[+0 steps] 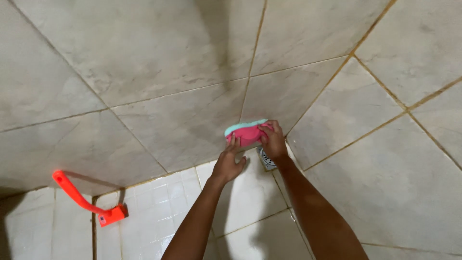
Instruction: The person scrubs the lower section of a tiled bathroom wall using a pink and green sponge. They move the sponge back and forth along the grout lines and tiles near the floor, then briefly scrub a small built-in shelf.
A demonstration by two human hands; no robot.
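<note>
The sponge (pixel 246 133) is pressed against the tiled wall (pixel 168 86), just above the drain (pixel 267 161) at the floor edge, bare tiles all around. Right hand (pixel 273 142) grips its right end, fingers curled; left hand (pixel 228 164) touches its lower edge, fingers loosely spread. An orange brush (pixel 86 200) lies well left of the drain.

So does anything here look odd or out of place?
Mostly the grout lines between the wall tiles, which are stained brownish-orange. An orange brush leans against the wall, apart from the hands. Both hands, left and right, press a pink sponge to the wall.
</note>
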